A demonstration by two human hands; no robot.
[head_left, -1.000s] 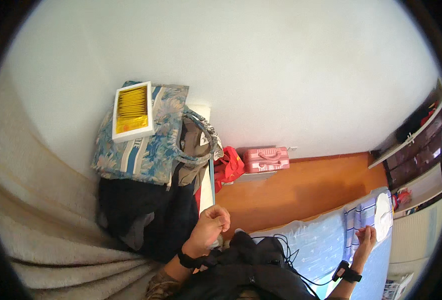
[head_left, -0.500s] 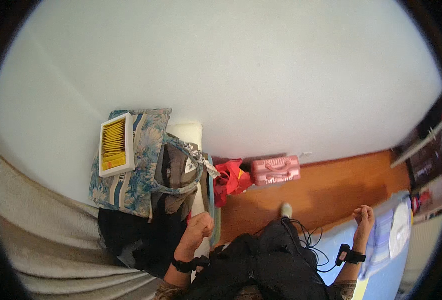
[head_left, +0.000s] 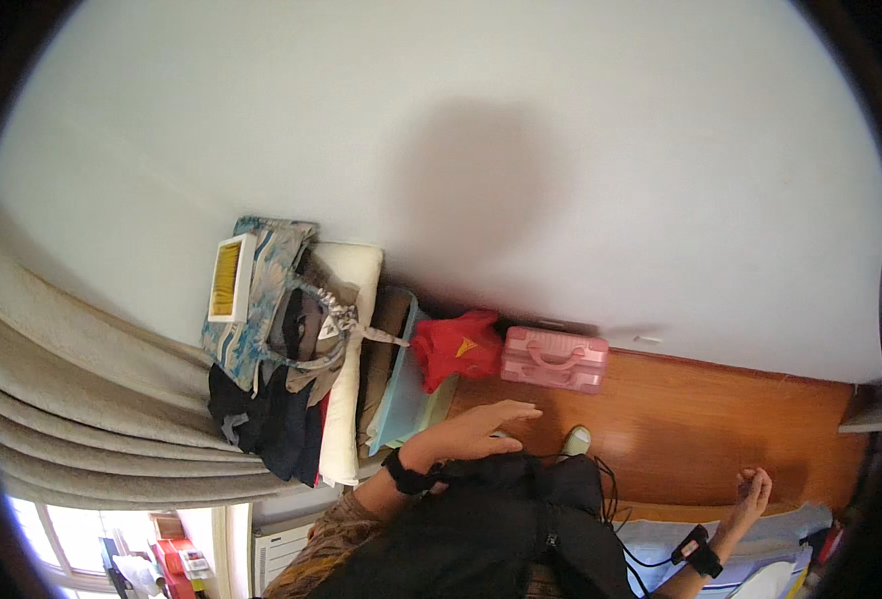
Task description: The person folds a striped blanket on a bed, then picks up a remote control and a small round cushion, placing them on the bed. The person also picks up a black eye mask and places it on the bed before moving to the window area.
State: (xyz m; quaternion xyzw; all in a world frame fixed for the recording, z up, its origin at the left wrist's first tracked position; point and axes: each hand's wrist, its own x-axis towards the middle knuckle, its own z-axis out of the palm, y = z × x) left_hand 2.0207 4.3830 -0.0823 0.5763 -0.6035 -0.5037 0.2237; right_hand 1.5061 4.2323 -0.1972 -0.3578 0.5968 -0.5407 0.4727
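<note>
My left hand [head_left: 474, 427] is held out flat in front of my dark clothing, its fingers stretched and nothing in them. Beyond it on the floor lie a red bag [head_left: 454, 349] with a yellow mark and a small pink hard-shell case [head_left: 555, 359] with a handle. My right hand [head_left: 754, 492] hangs at the right over the edge of the blue bedding, fingers loosely curled but apart, holding nothing that I can see. Both wrists carry black straps. At the left, a floral tote bag [head_left: 271, 262] bears a white box of yellow packets [head_left: 226, 280].
A cream cushion [head_left: 346, 349] and dark clothes [head_left: 271, 419] are piled beside a light-blue bin [head_left: 393, 399]. Grey curtains [head_left: 91, 379] hang at the left by a window. Black cords [head_left: 615, 499] dangle near my leg. The wooden floor [head_left: 680, 419] runs along the white wall.
My view has shifted, showing the window and more floor. The left hand has gone from a fist to flat fingers and moved right. My right hand sits lower. A shadow now falls on the wall.
</note>
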